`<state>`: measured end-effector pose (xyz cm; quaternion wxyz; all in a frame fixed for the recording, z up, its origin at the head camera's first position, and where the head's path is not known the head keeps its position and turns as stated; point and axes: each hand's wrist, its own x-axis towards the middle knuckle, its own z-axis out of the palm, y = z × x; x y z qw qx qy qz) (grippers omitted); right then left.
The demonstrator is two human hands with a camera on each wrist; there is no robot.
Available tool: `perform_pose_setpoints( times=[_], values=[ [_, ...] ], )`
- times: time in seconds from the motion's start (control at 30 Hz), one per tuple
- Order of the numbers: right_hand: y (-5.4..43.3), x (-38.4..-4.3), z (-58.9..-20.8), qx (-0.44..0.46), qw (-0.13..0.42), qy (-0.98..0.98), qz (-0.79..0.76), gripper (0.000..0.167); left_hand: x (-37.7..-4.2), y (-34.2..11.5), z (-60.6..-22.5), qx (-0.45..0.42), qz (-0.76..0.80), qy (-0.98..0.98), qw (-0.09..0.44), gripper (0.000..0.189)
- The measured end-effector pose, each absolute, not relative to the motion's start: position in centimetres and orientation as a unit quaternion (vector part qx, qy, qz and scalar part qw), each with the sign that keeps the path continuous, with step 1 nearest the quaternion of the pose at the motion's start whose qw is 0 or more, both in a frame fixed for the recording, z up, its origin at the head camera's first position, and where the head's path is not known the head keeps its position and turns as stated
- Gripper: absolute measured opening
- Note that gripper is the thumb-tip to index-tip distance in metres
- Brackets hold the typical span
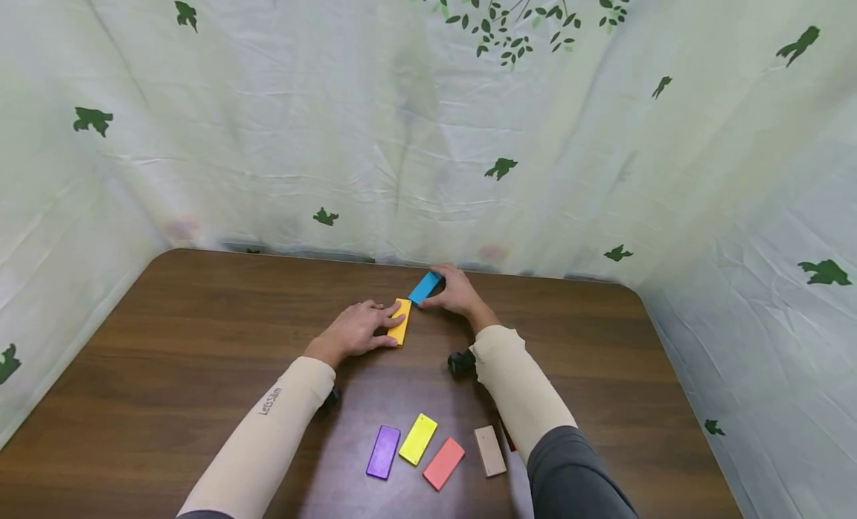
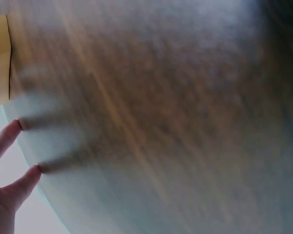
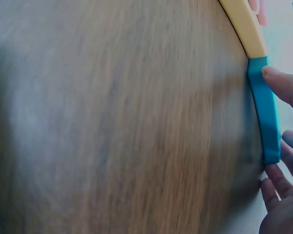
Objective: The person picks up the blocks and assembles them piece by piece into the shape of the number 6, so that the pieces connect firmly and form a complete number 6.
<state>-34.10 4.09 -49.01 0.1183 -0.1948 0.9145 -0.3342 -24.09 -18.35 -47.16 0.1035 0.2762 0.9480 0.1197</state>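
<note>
An orange-yellow block point(image 1: 402, 327) lies on the table toward the back, and my left hand point(image 1: 358, 329) holds it, thumb at its near end and fingers over its upper part. In the left wrist view two other fingertips of that hand touch the tabletop, while the block point(image 2: 1, 61) shows only at the left edge. My right hand point(image 1: 458, 293) grips a blue block point(image 1: 425, 288) lengthwise, thumb by its near end and fingers at the far end. The right wrist view has the blue block point(image 3: 264, 112) end to end with the orange-yellow one point(image 3: 244, 27), at an angle.
Nearer me on the brown table point(image 1: 201, 340) lie a purple block point(image 1: 383, 452), a yellow block point(image 1: 418, 439), a coral block point(image 1: 443, 464) and a beige block point(image 1: 490, 451). A red piece point(image 1: 510, 439) is mostly hidden by my right sleeve. A leaf-printed curtain point(image 1: 375, 132) hangs behind the table.
</note>
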Motion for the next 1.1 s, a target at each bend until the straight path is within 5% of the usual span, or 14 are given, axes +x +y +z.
perform_pose_setpoints(
  times=[1.1],
  values=[
    [3.09,-34.08,-48.95,-0.192,0.126,0.918,-0.323,0.083,-24.09,-18.39,-47.21,0.280,0.130,0.946,0.100,0.056]
  ],
)
